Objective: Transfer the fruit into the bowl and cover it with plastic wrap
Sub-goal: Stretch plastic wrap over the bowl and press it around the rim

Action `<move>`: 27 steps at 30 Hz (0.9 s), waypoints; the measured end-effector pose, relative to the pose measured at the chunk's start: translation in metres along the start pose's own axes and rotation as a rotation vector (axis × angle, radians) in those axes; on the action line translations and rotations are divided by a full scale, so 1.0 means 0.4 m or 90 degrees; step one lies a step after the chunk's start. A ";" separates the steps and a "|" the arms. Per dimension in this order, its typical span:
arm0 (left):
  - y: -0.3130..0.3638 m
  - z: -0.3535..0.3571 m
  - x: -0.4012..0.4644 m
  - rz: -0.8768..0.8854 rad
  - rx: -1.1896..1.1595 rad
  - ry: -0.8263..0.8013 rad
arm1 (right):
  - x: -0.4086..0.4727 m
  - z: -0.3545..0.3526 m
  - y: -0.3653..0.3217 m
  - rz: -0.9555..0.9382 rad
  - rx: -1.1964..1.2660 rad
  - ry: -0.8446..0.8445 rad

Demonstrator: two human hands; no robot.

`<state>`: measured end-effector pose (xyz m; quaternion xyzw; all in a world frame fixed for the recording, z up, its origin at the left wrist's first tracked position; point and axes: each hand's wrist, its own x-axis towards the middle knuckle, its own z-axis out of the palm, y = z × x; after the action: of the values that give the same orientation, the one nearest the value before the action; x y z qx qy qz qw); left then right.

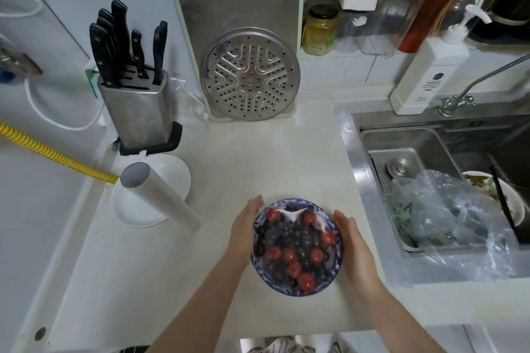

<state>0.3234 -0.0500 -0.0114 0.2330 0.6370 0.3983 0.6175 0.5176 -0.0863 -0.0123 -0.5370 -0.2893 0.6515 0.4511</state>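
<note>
A blue-patterned bowl (337, 264) stands on the pale counter near its front edge, filled with dark grapes and red cherry tomatoes (295, 243). A sheet of clear plastic wrap (315, 225) is stretched over the top, with glare at the far side. My left hand (244, 231) presses flat against the bowl's left side, fingers together. On the right side my right hand (354, 246) cups the bowl the same way. The roll of plastic wrap (160, 195) lies tilted on a white plate (177, 175) to the left.
A steel knife block (137, 112) stands at the back left, with a cutting board (238, 23) and a round steamer rack (251, 74) leaning on the wall. The sink (430, 152) on the right holds a crumpled plastic bag (447, 221) and dishes. A yellow hose (57, 155) runs along the left.
</note>
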 end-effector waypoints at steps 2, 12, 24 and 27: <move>0.016 0.012 -0.003 -0.015 0.008 -0.059 | -0.007 0.019 0.016 0.004 0.055 0.015; -0.026 0.047 -0.020 -0.046 -0.185 0.051 | 0.113 0.013 -0.064 0.063 0.008 0.028; -0.026 0.054 -0.057 -0.110 -0.374 0.025 | 0.048 0.048 -0.018 0.063 0.161 0.077; -0.014 0.053 -0.063 -0.113 -0.353 0.043 | 0.081 0.044 -0.051 0.070 0.131 0.086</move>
<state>0.3483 -0.0686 0.0010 -0.0150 0.5417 0.5092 0.6686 0.5056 -0.0467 -0.0045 -0.5458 -0.1603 0.6635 0.4860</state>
